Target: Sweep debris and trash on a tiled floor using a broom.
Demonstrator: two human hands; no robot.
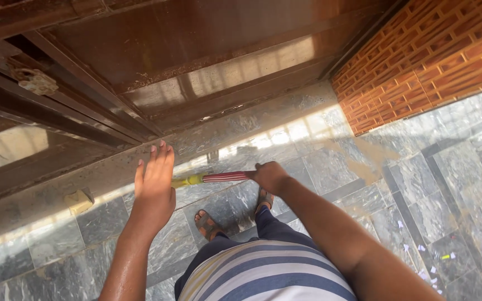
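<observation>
Head view: my right hand (270, 176) is closed around a red-and-white striped stick with a yellow end (212, 178), held level before the brown metal door (196, 50); my left hand (154, 187), fingers spread flat, holds nothing beside its yellow end.

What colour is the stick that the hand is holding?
The stick in the right hand is red-and-white striped, yellow toward the far end; the head view shows it.
</observation>
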